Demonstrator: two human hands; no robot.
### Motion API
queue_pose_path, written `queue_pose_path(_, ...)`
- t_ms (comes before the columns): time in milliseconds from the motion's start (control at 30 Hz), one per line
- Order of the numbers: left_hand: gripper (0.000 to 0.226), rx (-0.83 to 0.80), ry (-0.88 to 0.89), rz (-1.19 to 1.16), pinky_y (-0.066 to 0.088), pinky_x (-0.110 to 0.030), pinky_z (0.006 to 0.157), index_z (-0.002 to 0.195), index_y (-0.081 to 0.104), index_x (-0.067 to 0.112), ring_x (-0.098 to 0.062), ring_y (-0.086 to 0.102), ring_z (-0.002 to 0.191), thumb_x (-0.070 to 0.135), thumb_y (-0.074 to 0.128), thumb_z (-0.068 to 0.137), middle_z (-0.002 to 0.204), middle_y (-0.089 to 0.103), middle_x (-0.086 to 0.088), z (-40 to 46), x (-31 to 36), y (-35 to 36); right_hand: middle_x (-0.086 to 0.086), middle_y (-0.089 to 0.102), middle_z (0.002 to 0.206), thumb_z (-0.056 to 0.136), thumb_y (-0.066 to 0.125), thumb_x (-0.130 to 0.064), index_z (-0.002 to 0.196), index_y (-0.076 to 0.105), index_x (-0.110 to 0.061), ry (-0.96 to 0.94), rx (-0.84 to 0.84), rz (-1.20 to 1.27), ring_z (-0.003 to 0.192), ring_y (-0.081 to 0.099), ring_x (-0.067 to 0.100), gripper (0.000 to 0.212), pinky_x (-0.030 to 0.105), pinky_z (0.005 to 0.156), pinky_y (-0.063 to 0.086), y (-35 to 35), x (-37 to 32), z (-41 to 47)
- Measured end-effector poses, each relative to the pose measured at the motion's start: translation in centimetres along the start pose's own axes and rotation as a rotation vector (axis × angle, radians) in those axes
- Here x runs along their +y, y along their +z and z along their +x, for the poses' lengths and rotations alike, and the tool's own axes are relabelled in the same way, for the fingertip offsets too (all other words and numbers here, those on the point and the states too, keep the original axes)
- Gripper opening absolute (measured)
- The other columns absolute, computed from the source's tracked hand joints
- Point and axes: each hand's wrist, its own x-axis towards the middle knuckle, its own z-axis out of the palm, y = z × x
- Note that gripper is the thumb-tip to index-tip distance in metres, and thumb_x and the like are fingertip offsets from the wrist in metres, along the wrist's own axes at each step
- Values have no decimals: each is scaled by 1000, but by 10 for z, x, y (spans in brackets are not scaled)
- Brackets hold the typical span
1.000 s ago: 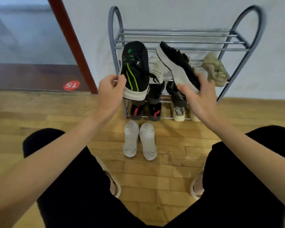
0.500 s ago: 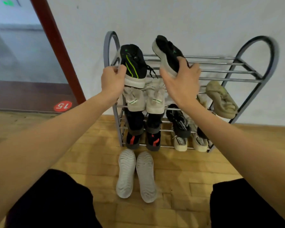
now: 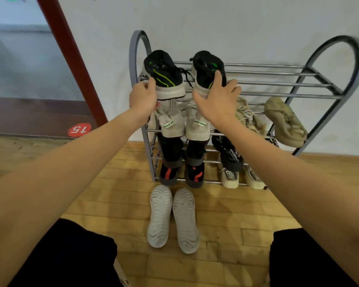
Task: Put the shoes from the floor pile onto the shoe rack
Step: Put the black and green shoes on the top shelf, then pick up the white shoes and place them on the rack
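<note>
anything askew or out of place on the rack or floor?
Two things. The olive shoe at the right end of the middle shelf sits tilted and apart from its beige neighbour. A white pair lies sole-up on the floor, not yet racked. The hands are setting the black pair straight.

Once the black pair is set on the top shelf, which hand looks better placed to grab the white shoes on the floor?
Probably the left hand: it sits more directly above the white shoes, while the right hand is further right.
</note>
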Motion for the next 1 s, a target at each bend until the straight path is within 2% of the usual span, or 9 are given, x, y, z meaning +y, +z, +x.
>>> queue_pose_path(167,28,-56,15,53,50,-34,65,116,47,9,-16,60,61,28,34,100,92,66,-8,-39,-22,3,29,25,142,88,59,-30,152,8,-5,-117,8,161,130,29,42,85,45,108,33,2,22,-52)
queue_pose_path(233,24,-131,62,147,51,-35,65,118,45,14,-15,62,66,24,41,97,99,66,-2,-58,-45,5,28,29,139,86,61,-18,150,15,-1,-192,41,177,126,33,40,80,42,103,40,12,39,-81)
queue_pose_path(300,25,-199,83,233,52,-35,65,117,47,17,-15,65,71,20,47,93,88,67,2,-77,-71,7,27,36,134,83,58,-7,143,30,3,-285,4,136,121,40,40,67,42,97,46,27,61,-109)
queue_pose_path(400,30,-246,118,367,44,-25,58,119,50,15,-10,61,71,15,52,89,72,58,11,-102,-118,10,29,38,135,80,58,-4,138,38,5,-444,-251,-28,121,44,42,62,45,100,45,53,97,-142)
queue_pose_path(500,34,-312,70,511,37,-20,54,121,49,13,-6,57,72,18,56,88,76,54,14,-121,-173,14,24,33,140,84,56,-9,143,32,0,-513,-552,-167,125,41,39,64,44,101,43,84,128,-168)
queue_pose_path(600,50,-425,-139,649,51,-40,78,130,39,6,-28,58,102,27,58,88,112,58,-11,-134,-229,18,21,31,137,88,51,-15,141,29,-5,-360,-761,-214,124,39,40,58,46,94,43,121,151,-191)
queue_pose_path(733,81,-557,-389,800,36,-44,104,143,20,-6,-38,37,130,36,62,88,143,34,-25,-159,-295,31,24,34,135,91,51,-26,133,33,-1,-129,-1010,-297,125,33,41,52,46,98,36,177,177,-219)
queue_pose_path(867,114,-634,-652,765,19,-41,116,148,-3,-1,-35,16,143,48,72,77,156,10,-21,-185,-343,50,23,16,150,88,63,-41,150,4,-5,56,-1151,-224,135,24,43,92,51,107,32,220,189,-253)
queue_pose_path(1000,123,-635,-705,780,25,-41,113,148,3,-1,-35,19,141,58,75,68,154,19,-18,-193,-368,61,22,16,151,77,69,-56,151,-11,-14,120,-1144,-214,136,28,42,117,51,105,36,250,181,-271)
